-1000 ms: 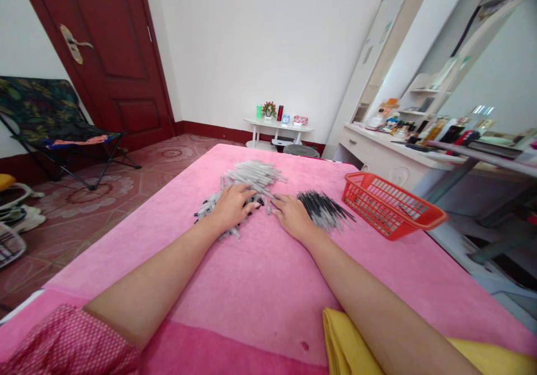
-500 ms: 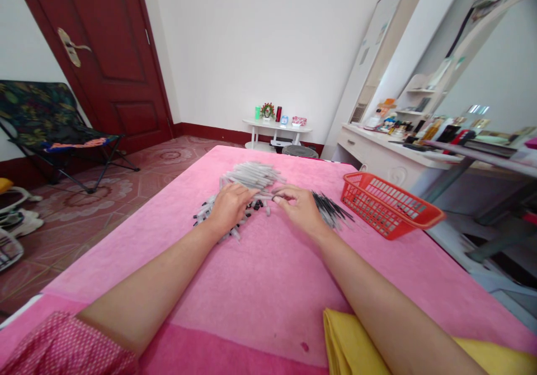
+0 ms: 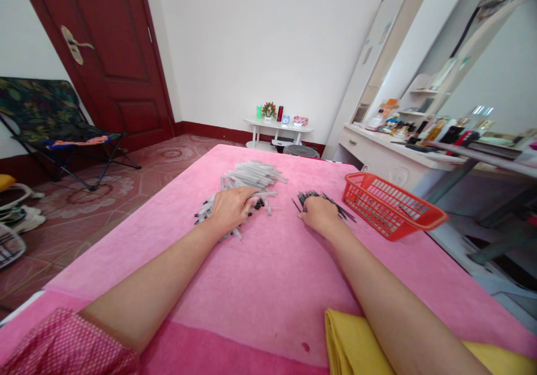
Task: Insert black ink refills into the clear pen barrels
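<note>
My left hand (image 3: 233, 206) is closed around a whitish pen barrel (image 3: 267, 193), whose end points right. Under and beside that hand lies a heap of small white and black pen caps (image 3: 205, 210). A larger pile of pale pen barrels (image 3: 255, 174) sits just beyond it. My right hand (image 3: 319, 213) is at the pile of thin black pen refills (image 3: 342, 210), fingers curled down and closed among them. A thin dark refill shows by its thumb; the fingertips are partly hidden.
A red plastic basket (image 3: 390, 210) stands at the table's right side. Folded yellow cloth (image 3: 348, 338) lies under my right forearm. Pink cloth (image 3: 251, 291) covers the table. A dressing table (image 3: 377, 146) with bottles is beyond on the right, a folding chair (image 3: 54, 118) on the left.
My right hand has moved right, away from the barrel in my left hand, down to the black refills. My left hand stays almost in place, still holding the barrel.
</note>
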`<state>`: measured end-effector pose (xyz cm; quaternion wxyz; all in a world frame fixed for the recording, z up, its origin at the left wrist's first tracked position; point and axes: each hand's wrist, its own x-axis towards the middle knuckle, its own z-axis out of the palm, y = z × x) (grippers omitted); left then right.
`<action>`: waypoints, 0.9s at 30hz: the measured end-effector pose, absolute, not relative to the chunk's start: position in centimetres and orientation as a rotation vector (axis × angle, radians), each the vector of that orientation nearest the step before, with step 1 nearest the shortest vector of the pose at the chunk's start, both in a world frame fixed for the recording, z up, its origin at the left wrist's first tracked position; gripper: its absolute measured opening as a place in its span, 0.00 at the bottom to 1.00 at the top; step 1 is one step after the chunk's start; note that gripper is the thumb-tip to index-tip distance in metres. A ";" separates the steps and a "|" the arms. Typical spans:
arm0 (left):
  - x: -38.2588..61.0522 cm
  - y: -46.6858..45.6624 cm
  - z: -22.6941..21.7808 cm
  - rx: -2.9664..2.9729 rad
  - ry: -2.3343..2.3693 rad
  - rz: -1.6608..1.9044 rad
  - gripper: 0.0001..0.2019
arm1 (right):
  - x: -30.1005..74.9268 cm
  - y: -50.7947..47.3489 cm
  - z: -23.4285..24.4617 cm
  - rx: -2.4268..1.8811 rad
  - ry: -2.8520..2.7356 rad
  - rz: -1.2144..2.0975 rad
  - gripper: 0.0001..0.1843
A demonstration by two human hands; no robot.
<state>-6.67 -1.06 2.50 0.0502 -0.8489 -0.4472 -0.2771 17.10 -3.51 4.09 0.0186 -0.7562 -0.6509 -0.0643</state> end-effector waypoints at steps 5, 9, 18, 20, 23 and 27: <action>-6.7 -0.8 2.3 -2.589 -1.358 -0.813 0.16 | 17.5 -3.5 4.8 -2.242 -2.056 -0.123 0.06; -6.8 -0.6 2.3 -2.563 -1.396 -0.854 0.15 | 18.0 -3.8 6.7 -1.929 -2.158 0.027 0.07; -6.8 -0.6 2.3 -2.580 -1.402 -0.887 0.15 | 19.0 -3.8 7.9 -1.705 -2.160 0.129 0.09; -6.8 -0.7 2.3 -2.591 -1.387 -0.877 0.15 | 19.0 -3.7 7.8 -1.691 -2.166 0.120 0.09; -6.9 -0.7 2.4 -2.628 -1.334 -0.834 0.15 | 18.8 -3.8 7.9 -1.689 -2.181 0.100 0.10; -6.9 -0.6 2.2 -2.669 -1.239 -0.809 0.14 | 18.1 -4.3 8.3 -1.696 -2.235 -0.011 0.11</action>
